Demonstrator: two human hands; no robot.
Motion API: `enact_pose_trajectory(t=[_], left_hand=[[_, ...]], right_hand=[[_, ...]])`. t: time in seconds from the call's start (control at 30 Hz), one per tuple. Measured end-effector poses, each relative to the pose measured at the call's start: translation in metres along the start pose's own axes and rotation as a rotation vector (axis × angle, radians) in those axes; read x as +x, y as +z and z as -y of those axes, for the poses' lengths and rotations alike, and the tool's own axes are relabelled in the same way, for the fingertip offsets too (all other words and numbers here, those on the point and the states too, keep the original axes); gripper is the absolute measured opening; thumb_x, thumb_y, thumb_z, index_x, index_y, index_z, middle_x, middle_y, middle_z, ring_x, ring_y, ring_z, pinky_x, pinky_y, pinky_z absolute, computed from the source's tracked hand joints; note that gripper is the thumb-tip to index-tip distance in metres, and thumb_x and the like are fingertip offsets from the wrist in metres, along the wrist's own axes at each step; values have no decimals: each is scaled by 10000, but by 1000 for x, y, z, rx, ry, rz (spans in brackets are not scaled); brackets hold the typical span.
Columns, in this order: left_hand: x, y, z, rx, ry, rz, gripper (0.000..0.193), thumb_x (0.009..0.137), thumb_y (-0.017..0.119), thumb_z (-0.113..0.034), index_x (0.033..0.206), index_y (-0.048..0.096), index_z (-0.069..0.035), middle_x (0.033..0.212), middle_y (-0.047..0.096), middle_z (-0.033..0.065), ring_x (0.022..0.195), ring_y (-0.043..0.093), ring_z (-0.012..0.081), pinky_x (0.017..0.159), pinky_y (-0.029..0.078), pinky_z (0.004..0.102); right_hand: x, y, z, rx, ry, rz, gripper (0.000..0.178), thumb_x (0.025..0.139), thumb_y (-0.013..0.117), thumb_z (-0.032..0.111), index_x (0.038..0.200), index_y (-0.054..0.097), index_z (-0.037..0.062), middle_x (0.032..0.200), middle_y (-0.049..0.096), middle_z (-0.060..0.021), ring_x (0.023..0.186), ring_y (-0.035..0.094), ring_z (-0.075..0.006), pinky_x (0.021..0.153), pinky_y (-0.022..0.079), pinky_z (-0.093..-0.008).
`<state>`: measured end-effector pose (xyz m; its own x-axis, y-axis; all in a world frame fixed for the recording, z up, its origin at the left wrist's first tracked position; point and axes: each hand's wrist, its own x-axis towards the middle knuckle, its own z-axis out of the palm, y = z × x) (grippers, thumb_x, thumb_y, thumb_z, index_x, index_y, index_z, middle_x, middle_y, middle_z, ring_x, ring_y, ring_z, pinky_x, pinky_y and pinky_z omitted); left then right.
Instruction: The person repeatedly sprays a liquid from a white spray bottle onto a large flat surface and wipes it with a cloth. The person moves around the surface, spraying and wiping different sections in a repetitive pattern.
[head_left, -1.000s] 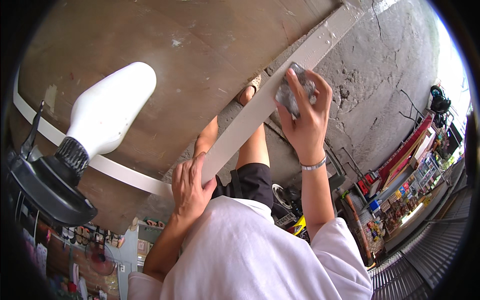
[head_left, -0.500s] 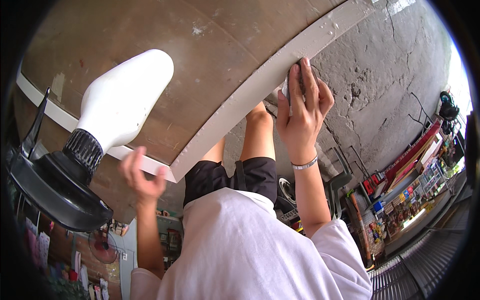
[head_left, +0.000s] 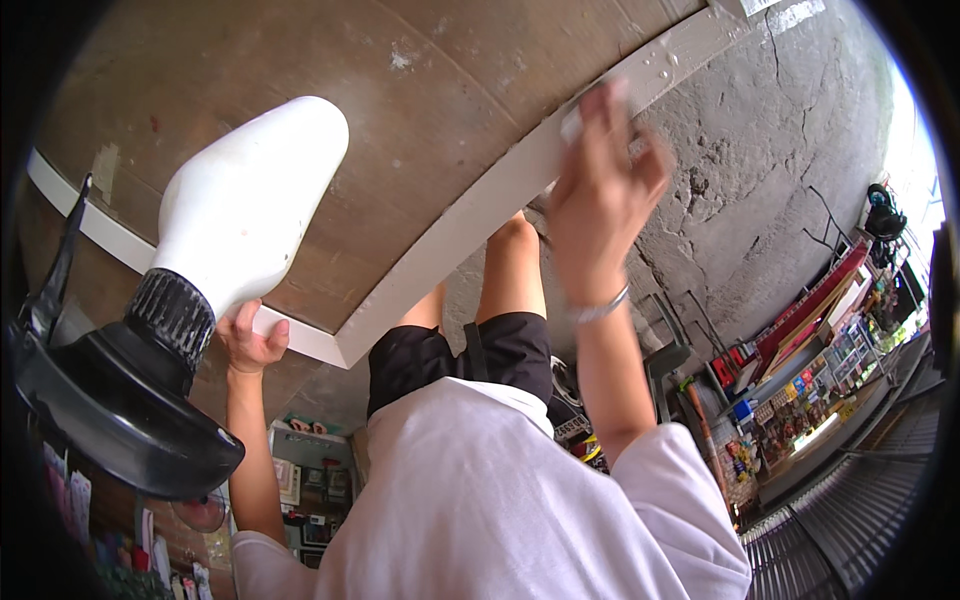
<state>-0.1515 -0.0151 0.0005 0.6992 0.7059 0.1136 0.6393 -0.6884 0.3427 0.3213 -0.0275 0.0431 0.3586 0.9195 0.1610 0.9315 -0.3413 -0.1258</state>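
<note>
A wide brown board [head_left: 400, 150] fills the upper view, edged with a pale strip [head_left: 470, 215] wet with drops. My right hand [head_left: 600, 200], smeared by motion, is over the strip's right-hand stretch. A small whitish piece [head_left: 571, 126] shows at its fingers, mostly hidden by them; its kind is unclear. My left hand [head_left: 254, 340] grips the board's near-left edge, thumb and fingers bent around the white border. Just above that hand, a white spray bottle [head_left: 250, 200] with a black ribbed collar and black trigger head [head_left: 120, 400] stands over the board.
Cracked grey concrete floor [head_left: 730, 180] lies right of the board. My legs are beneath its near corner. At far right are a red-edged stack of boards [head_left: 810, 300] and shelves crowded with small goods [head_left: 810, 400]. Another shelf [head_left: 310, 480] stands at lower left.
My left hand has moved left and down from the border's corner and taken hold of the edge. My right hand has slid slightly up along the strip.
</note>
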Motion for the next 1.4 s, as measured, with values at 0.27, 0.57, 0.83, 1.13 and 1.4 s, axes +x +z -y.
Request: enact_pose_trajectory(t=[0.27,0.57,0.83,1.13,1.4], left_hand=[[9,1,-3,-45,-9,-14,522,950,606,-587,1165,610,-112,1273,533,194,1207,483,399,1016,337,542],[5,3,-1,-64,-6,-24,529,951,604,-585,1181,613,-109,1295,516,222,1228,476,427,1027,333,566],[5,3,-1,-46,17,-28,532,954,597,-588,1177,616,-105,1279,532,208,1206,487,411,1023,334,561],[-4,4,1,10,-4,-19,530,964,579,-590,1178,615,-107,1297,548,198,1202,496,390,1071,328,568],[9,-1,-7,29,-1,-56,500,977,574,-566,1175,606,-108,1333,566,205,1226,498,396,1084,336,565]], right_hand=[[-30,-8,21,69,-69,104,446,838,679,20,1282,728,23,1489,640,-72,1296,494,-341,1075,426,-399],[-35,-8,28,42,-32,142,398,884,671,33,1276,740,47,1486,645,-55,1341,489,-307,1081,423,-407],[-29,0,27,35,-18,67,457,878,655,-3,1326,718,57,1515,619,-77,1345,489,-328,1108,402,-432],[-4,7,3,-13,12,-42,488,873,685,42,1361,689,63,1476,652,-70,1306,507,-357,1087,415,-452],[17,9,-22,-67,-13,-71,462,871,715,48,1333,705,50,1443,674,-82,1283,539,-361,1065,444,-420]])
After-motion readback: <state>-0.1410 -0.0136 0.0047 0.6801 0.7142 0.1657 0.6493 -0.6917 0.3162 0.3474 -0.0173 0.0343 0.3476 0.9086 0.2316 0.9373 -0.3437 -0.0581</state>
